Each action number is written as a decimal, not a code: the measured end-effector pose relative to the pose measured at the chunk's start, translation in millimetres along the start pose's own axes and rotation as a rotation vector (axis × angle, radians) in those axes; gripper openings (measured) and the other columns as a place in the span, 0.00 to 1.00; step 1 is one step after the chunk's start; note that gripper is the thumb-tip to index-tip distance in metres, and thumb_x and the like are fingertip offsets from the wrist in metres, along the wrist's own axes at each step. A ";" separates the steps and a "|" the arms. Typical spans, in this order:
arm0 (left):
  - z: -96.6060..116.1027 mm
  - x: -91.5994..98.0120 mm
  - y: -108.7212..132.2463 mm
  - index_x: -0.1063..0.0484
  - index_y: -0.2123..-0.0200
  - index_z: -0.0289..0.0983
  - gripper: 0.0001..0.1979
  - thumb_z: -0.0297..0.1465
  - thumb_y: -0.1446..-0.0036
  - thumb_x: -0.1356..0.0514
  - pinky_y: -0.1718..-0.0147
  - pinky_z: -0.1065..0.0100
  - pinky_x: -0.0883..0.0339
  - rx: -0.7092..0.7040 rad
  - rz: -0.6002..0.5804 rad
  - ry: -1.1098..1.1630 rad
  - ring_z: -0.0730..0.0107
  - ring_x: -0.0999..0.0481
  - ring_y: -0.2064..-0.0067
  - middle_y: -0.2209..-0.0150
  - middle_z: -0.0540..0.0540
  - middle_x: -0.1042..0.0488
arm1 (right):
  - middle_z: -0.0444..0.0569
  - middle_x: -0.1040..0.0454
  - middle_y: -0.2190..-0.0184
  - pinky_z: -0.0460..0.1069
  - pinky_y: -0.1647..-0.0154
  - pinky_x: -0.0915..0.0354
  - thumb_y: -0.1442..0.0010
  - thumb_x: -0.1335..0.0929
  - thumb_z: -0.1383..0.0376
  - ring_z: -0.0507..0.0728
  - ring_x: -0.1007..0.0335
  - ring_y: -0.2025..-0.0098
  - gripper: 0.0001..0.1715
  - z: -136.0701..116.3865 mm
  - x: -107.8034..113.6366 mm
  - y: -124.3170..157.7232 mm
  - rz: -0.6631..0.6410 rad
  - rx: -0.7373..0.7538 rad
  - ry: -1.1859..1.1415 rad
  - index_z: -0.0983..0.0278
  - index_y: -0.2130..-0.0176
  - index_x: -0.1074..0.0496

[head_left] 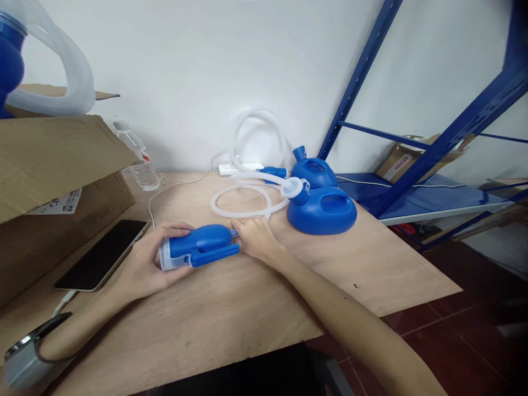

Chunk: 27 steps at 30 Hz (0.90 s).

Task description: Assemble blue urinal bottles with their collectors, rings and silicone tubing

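My left hand (146, 263) is wrapped around the clear-capped end of a blue plastic urinal funnel (202, 242), which lies sideways above the table with its handle toward me. At its narrow end, my right hand (254, 236) pinches the clear hose (268, 215); the fingers hide the exact joint. The hose loops back across the table to the white cap on the neck of a blue urinal bottle (322, 212). Behind that stands a second blue urinal bottle (314, 171), and next to it lies another blue funnel (274, 172) with a coiled hose (264, 113).
A cardboard box (61, 170) with a blue part and thick hose fills the left side. Near it are a phone (103, 256) on a cable and a water bottle (138, 157). A power strip (240, 168) sits by the wall; blue shelving (412, 137) stands at right.
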<state>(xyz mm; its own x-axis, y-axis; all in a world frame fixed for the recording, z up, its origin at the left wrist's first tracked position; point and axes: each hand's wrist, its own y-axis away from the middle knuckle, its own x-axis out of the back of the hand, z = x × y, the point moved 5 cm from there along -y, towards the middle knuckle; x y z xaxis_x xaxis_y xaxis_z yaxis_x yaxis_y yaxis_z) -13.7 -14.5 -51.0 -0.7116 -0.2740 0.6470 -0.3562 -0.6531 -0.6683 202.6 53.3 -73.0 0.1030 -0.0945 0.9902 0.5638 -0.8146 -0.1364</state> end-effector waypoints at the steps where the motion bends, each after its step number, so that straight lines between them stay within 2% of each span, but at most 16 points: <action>1: 0.8 3.3 -1.9 0.30 0.51 0.41 0.21 0.38 0.44 0.29 0.53 0.55 0.21 0.038 0.024 0.014 0.54 0.17 0.51 0.51 0.41 0.19 | 0.55 0.16 0.57 0.52 0.59 0.41 0.30 0.34 0.63 0.62 0.21 0.54 0.12 2.7 1.5 0.4 0.031 -0.004 -0.006 0.64 0.53 0.23; 5: -3.8 12.2 -5.7 0.30 0.52 0.42 0.24 0.42 0.47 0.26 0.55 0.55 0.20 0.180 0.084 0.083 0.55 0.16 0.53 0.53 0.43 0.18 | 0.53 0.17 0.59 0.51 0.58 0.43 0.28 0.34 0.62 0.60 0.24 0.55 0.11 10.2 4.3 1.4 0.159 0.020 -0.017 0.65 0.53 0.24; 8: -14.8 12.9 -5.2 0.29 0.54 0.44 0.23 0.46 0.47 0.27 0.58 0.57 0.20 0.304 0.081 0.118 0.55 0.16 0.55 0.53 0.45 0.18 | 0.54 0.18 0.59 0.51 0.58 0.43 0.27 0.35 0.59 0.60 0.24 0.55 0.14 8.6 4.9 1.3 0.215 0.075 0.009 0.65 0.52 0.24; 11: -23.6 10.1 -4.8 0.29 0.56 0.45 0.24 0.49 0.49 0.28 0.64 0.60 0.20 0.391 0.040 0.170 0.57 0.17 0.60 0.55 0.46 0.18 | 0.55 0.17 0.57 0.52 0.60 0.42 0.26 0.36 0.62 0.60 0.23 0.55 0.14 2.1 3.3 0.6 0.158 0.112 0.038 0.66 0.51 0.24; 15: -25.9 -0.9 -3.0 0.27 0.57 0.44 0.20 0.49 0.45 0.31 0.72 0.64 0.22 0.521 -0.104 0.304 0.62 0.20 0.69 0.63 0.47 0.20 | 0.56 0.16 0.55 0.52 0.63 0.40 0.27 0.37 0.64 0.63 0.20 0.55 0.17 -5.8 1.3 1.2 0.039 0.050 0.029 0.65 0.47 0.24; 18: -24.1 -9.0 0.7 0.23 0.55 0.43 0.17 0.47 0.42 0.34 0.67 0.59 0.17 0.659 -0.143 0.510 0.57 0.17 0.65 0.62 0.44 0.19 | 0.55 0.15 0.54 0.54 0.61 0.37 0.29 0.38 0.64 0.66 0.19 0.54 0.20 -9.9 1.9 2.7 -0.001 -0.027 0.000 0.61 0.44 0.23; 21: -25.0 -13.3 3.3 0.21 0.54 0.42 0.19 0.45 0.46 0.31 0.62 0.56 0.16 0.781 -0.180 0.604 0.53 0.16 0.58 0.59 0.42 0.18 | 0.57 0.15 0.56 0.55 0.58 0.34 0.32 0.36 0.64 0.67 0.18 0.53 0.20 -13.1 1.6 3.0 -0.048 -0.063 0.010 0.61 0.46 0.21; 24: -28.2 -12.8 3.0 0.21 0.55 0.42 0.24 0.45 0.53 0.27 0.59 0.57 0.17 0.851 -0.246 0.577 0.54 0.17 0.56 0.59 0.45 0.19 | 0.61 0.16 0.58 0.55 0.56 0.33 0.33 0.36 0.65 0.67 0.19 0.52 0.20 -15.6 1.0 2.6 -0.103 -0.064 0.040 0.64 0.48 0.21; 27: -26.6 -7.4 -1.4 0.21 0.53 0.43 0.26 0.48 0.54 0.26 0.59 0.59 0.19 0.773 -0.280 0.412 0.56 0.18 0.59 0.61 0.48 0.19 | 0.62 0.16 0.57 0.54 0.55 0.32 0.33 0.36 0.65 0.66 0.19 0.52 0.19 -18.0 1.1 3.4 -0.147 -0.061 0.063 0.66 0.49 0.20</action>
<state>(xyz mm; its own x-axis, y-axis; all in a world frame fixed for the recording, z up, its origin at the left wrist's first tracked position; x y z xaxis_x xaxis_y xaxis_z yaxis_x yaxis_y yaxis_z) -24.0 7.3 -64.6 -0.8726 0.1418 0.4675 -0.1497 -0.9885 0.0205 189.9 40.1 -71.8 -0.0298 -0.0066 0.9995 0.5180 -0.8553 0.0098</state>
